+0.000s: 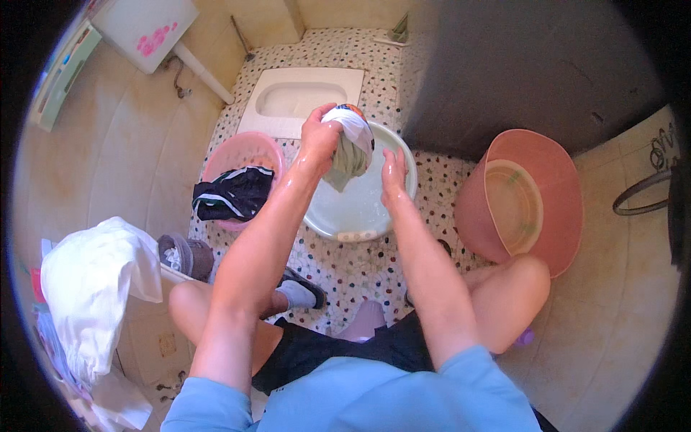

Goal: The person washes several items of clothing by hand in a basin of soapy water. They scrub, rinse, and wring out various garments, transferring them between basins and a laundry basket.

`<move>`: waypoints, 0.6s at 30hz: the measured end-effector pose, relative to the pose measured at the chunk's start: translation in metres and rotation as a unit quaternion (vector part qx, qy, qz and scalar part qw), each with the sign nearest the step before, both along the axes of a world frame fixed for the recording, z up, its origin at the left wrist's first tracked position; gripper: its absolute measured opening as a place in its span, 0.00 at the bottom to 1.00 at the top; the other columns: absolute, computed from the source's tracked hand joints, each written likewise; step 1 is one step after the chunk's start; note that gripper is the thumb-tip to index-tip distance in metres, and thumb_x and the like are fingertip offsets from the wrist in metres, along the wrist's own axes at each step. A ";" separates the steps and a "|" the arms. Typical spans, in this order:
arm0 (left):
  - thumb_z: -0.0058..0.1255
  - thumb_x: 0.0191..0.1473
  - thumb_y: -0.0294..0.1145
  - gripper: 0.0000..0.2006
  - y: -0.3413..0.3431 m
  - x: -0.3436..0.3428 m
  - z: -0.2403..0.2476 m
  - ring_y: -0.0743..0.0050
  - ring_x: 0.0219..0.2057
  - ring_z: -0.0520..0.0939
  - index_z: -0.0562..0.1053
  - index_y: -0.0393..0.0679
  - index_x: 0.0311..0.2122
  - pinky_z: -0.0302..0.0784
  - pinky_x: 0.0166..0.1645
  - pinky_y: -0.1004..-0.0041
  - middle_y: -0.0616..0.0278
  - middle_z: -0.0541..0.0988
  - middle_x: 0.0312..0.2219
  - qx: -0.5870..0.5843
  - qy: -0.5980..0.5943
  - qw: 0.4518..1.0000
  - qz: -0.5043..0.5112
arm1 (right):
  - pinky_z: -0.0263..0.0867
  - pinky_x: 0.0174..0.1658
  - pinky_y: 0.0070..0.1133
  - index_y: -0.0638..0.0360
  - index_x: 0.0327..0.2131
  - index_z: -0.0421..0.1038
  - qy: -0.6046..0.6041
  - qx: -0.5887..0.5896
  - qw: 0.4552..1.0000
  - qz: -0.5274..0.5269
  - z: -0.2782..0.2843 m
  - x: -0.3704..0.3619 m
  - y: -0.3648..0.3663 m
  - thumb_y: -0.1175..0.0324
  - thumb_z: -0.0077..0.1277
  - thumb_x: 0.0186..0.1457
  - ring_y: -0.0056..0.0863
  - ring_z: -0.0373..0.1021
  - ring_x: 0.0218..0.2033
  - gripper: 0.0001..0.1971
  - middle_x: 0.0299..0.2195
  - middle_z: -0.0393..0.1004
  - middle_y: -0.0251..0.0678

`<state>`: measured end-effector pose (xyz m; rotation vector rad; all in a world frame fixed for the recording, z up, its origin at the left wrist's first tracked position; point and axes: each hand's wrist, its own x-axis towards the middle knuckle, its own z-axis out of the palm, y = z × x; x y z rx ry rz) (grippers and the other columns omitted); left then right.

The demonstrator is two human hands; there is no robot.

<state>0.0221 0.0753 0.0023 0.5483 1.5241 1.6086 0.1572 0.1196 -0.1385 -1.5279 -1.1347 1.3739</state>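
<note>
My left hand (319, 140) grips a bunched, wet-looking garment (348, 162), white and pale green with a patch of coloured print at its top. It hangs above a pale round basin (353, 212) on the floor, which seems to hold some water. At the basin's right side is my right hand (394, 176), fingers stretched upward and nothing visible in it. Both forearms look wet. Left of the basin, a black garment with white stripes (236, 193) droops over the front of a pink basket (248, 142).
A squat toilet (252, 119) lies beyond the basin. To the right stands a large pink tub (558, 187) with a paler basin inside. White cloth (93, 284) hangs at the left beside a small dark bin (201, 261). A dark partition (511, 79) rises at the far right.
</note>
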 end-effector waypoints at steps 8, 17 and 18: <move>0.48 0.52 0.30 0.11 0.033 -0.011 -0.015 0.57 0.37 0.80 0.74 0.40 0.41 0.75 0.46 0.58 0.55 0.79 0.35 -0.027 -0.291 0.956 -0.027 | 0.56 0.57 0.25 0.61 0.58 0.58 0.323 0.077 0.912 0.241 0.027 -0.015 -0.035 0.37 0.37 0.59 0.24 0.61 0.54 0.37 0.54 0.64 0.37; 0.51 0.54 0.47 0.19 -0.039 -0.083 -0.127 0.68 0.34 0.77 0.72 0.44 0.44 0.74 0.42 0.65 0.61 0.77 0.37 -0.183 -0.067 0.980 -0.041 | 0.66 0.50 0.39 0.57 0.51 0.66 0.573 -0.355 0.734 0.079 0.023 -0.023 -0.033 0.50 0.35 0.61 0.40 0.70 0.45 0.24 0.44 0.72 0.40; 0.50 0.54 0.50 0.22 -0.059 -0.084 -0.162 0.69 0.37 0.77 0.71 0.44 0.47 0.73 0.43 0.67 0.61 0.77 0.40 -0.197 -0.103 0.975 -0.028 | 0.61 0.54 0.43 0.54 0.53 0.66 0.577 -0.340 0.732 0.122 0.015 -0.026 -0.035 0.48 0.32 0.60 0.41 0.67 0.50 0.26 0.47 0.71 0.38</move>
